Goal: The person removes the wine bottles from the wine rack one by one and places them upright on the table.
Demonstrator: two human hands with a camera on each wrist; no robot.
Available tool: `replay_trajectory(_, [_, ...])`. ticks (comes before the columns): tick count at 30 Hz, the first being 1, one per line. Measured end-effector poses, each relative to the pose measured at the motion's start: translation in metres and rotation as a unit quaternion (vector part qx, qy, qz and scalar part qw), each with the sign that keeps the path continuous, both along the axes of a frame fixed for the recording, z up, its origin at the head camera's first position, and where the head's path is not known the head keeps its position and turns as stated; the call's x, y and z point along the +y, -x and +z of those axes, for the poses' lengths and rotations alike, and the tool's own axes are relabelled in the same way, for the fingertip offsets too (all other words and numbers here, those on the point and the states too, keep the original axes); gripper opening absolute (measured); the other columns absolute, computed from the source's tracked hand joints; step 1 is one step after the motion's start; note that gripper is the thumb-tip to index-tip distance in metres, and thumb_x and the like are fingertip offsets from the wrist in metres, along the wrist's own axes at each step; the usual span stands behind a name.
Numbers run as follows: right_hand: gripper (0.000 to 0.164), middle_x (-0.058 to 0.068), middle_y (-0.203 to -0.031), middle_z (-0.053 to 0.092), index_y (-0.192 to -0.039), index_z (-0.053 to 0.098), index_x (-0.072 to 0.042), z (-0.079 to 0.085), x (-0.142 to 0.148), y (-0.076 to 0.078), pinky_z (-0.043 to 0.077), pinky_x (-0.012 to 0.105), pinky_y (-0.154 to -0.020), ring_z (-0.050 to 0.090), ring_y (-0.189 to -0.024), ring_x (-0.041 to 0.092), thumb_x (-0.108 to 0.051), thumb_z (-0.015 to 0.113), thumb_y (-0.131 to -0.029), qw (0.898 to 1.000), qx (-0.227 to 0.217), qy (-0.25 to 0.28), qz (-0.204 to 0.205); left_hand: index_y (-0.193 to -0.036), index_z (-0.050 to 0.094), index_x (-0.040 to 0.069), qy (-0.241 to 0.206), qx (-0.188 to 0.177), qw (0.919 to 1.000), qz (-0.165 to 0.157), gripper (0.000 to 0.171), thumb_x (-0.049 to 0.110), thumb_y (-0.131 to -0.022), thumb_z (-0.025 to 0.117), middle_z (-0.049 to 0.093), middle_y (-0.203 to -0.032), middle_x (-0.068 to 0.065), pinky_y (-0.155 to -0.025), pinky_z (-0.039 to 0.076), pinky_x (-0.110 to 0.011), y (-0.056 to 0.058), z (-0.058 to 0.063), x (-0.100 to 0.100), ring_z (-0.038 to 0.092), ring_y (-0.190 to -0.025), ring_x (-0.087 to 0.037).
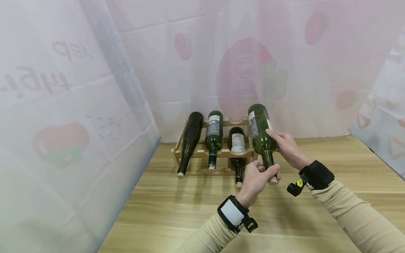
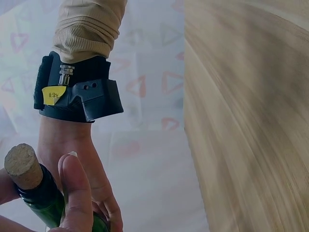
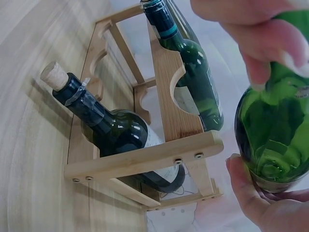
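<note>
A green wine bottle [image 1: 260,126] with a cork [image 2: 23,166] in its mouth is held at a tilt, base up and away, neck toward me. My left hand [image 1: 255,179] grips its neck just behind the cork. On the right side of the body, my right hand [image 1: 289,149] holds it with thumb and fingers around the glass. The bottle is beside the right end of a wooden wine rack [image 3: 145,162], apart from it in the right wrist view. An unfilled upper cradle [image 3: 181,92] shows at that end of the rack.
On the rack's upper tier lie a dark bottle [image 1: 193,131] and a labelled green bottle [image 1: 214,131], necks forward. A dark corked bottle [image 3: 120,128] lies on the lower tier. The rack stands on a wooden table [image 1: 152,218] before a printed curtain [image 1: 196,80]; another curtain [image 1: 63,112] hangs left.
</note>
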State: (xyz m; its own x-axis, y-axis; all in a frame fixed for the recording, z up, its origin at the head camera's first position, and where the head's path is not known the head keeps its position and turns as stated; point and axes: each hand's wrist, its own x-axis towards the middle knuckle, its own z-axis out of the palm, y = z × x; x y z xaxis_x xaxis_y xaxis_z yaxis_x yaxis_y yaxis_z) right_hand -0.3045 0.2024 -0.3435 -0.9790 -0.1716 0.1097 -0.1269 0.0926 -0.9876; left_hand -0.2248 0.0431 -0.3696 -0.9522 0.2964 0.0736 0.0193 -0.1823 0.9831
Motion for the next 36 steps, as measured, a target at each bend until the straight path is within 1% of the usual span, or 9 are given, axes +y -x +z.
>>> replay_trajectory(5, [0.073, -0.016, -0.091, 0.066, -0.137, 0.038, 0.015, -0.001, 0.005, -0.003, 0.05, 0.016, -0.081, 0.063, -0.086, -0.001, -0.048, 0.042, -0.1, 1.0, 0.0, 0.0, -0.001, -0.095, 0.059, 0.008, -0.004, -0.002, 1.0, -0.005, 0.016, 0.016, -0.088, 0.07, 0.068, -0.091, -0.034, -0.065, 0.053, -0.02, -0.001, -0.001, 0.005, 0.064, -0.061, -0.006])
replay_trajectory(7, [0.073, -0.015, -0.092, 0.066, -0.137, 0.038, 0.014, -0.002, 0.007, -0.004, 0.05, 0.016, -0.082, 0.063, -0.087, -0.001, -0.048, 0.042, -0.1, 1.0, -0.002, 0.001, 0.002, -0.095, 0.059, 0.008, -0.008, -0.006, 0.9999, -0.005, 0.016, 0.015, -0.087, 0.071, 0.068, -0.089, -0.033, -0.064, 0.053, -0.02, -0.001, -0.002, 0.007, 0.064, -0.061, -0.007])
replay_trajectory(10, [0.073, -0.015, -0.093, 0.066, -0.137, 0.037, 0.014, -0.002, 0.009, -0.005, 0.05, 0.016, -0.082, 0.063, -0.088, 0.0, -0.049, 0.042, -0.1, 1.0, -0.006, 0.003, 0.002, -0.094, 0.058, 0.007, -0.014, -0.016, 0.9998, -0.003, 0.016, 0.014, -0.087, 0.071, 0.07, -0.078, -0.02, -0.064, 0.054, -0.021, -0.002, -0.002, 0.009, 0.065, -0.06, -0.007])
replay_trajectory(13, [0.073, -0.014, -0.093, 0.066, -0.137, 0.037, 0.014, -0.003, 0.011, -0.006, 0.051, 0.016, -0.082, 0.064, -0.087, 0.0, -0.049, 0.043, -0.1, 1.0, -0.009, 0.007, -0.001, -0.094, 0.058, 0.007, -0.02, -0.026, 0.9995, -0.003, 0.016, 0.013, -0.087, 0.071, 0.068, -0.072, -0.004, -0.064, 0.055, -0.021, -0.003, -0.001, 0.012, 0.065, -0.06, -0.008])
replay_trajectory(15, [0.073, -0.014, -0.093, 0.066, -0.137, 0.038, 0.013, -0.004, 0.013, -0.007, 0.05, 0.016, -0.083, 0.064, -0.087, 0.0, -0.049, 0.043, -0.1, 1.0, -0.01, 0.006, -0.002, -0.094, 0.058, 0.007, -0.021, -0.026, 0.9994, -0.005, 0.016, 0.012, -0.087, 0.071, 0.067, -0.072, -0.002, -0.064, 0.055, -0.021, -0.003, -0.002, 0.013, 0.065, -0.06, -0.008])
replay_trajectory(22, [0.07, -0.014, -0.094, 0.066, -0.134, 0.041, 0.011, -0.006, 0.018, -0.009, 0.051, 0.016, -0.084, 0.064, -0.088, 0.0, -0.049, 0.043, -0.1, 1.0, -0.008, 0.0, -0.005, -0.095, 0.059, 0.006, -0.023, -0.029, 0.9992, -0.011, 0.017, 0.012, -0.087, 0.071, 0.067, -0.073, -0.002, -0.067, 0.056, -0.023, -0.006, -0.004, 0.017, 0.065, -0.061, -0.008])
replay_trajectory(26, [0.067, -0.014, -0.093, 0.067, -0.132, 0.043, 0.011, -0.007, 0.02, -0.011, 0.051, 0.016, -0.083, 0.065, -0.087, 0.0, -0.047, 0.043, -0.1, 1.0, -0.003, 0.002, -0.008, -0.096, 0.059, 0.005, -0.022, -0.031, 0.9991, -0.015, 0.017, 0.013, -0.087, 0.071, 0.07, -0.079, -0.011, -0.068, 0.057, -0.023, -0.007, -0.004, 0.019, 0.065, -0.06, -0.008])
replay_trajectory(31, [0.071, -0.014, -0.093, 0.067, -0.136, 0.04, 0.014, -0.007, 0.024, -0.012, 0.05, 0.016, -0.083, 0.064, -0.088, -0.001, -0.047, 0.043, -0.1, 1.0, -0.002, -0.001, -0.007, -0.097, 0.059, 0.004, -0.018, -0.026, 0.9994, -0.015, 0.018, 0.013, -0.087, 0.071, 0.071, -0.086, -0.019, -0.067, 0.057, -0.023, -0.009, -0.003, 0.022, 0.065, -0.061, -0.007])
replay_trajectory(36, [0.071, -0.015, -0.094, 0.066, -0.137, 0.04, 0.013, -0.008, 0.028, -0.014, 0.05, 0.015, -0.083, 0.064, -0.089, -0.001, -0.048, 0.043, -0.1, 1.0, -0.006, -0.007, -0.009, -0.096, 0.058, 0.004, -0.017, -0.025, 0.9994, -0.018, 0.018, 0.013, -0.087, 0.07, 0.071, -0.081, -0.015, -0.064, 0.055, -0.021, -0.01, -0.004, 0.025, 0.064, -0.06, -0.007])
